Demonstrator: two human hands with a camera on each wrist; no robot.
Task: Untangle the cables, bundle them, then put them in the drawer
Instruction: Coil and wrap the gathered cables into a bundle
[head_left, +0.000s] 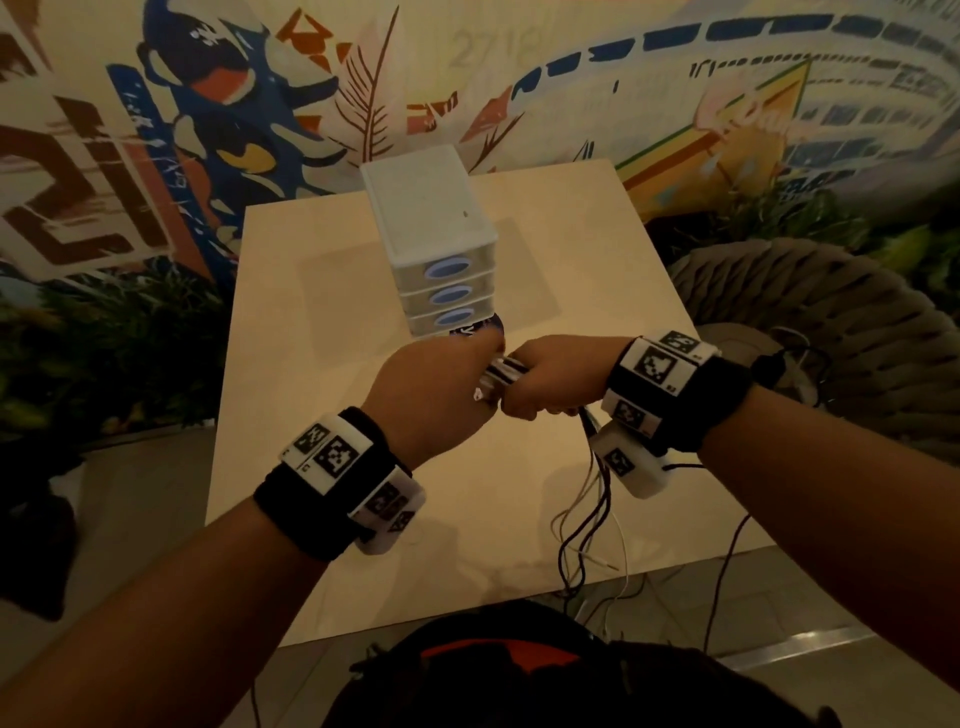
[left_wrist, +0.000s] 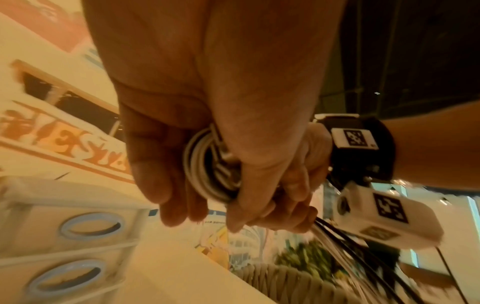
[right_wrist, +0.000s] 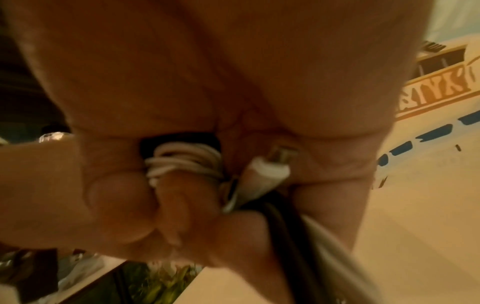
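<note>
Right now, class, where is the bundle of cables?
In the head view the bundle of cables is gripped between the left hand and right hand, above the table, just before the drawer unit.

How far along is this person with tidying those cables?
Partly done: some white cable is already wound into a coil, gripped between the left hand and right hand. In hand: bundling goes on, since loose black and white cable tails hang over the table edge. Left: finish the bundle, then open the drawer unit, whose drawers look closed.
</note>
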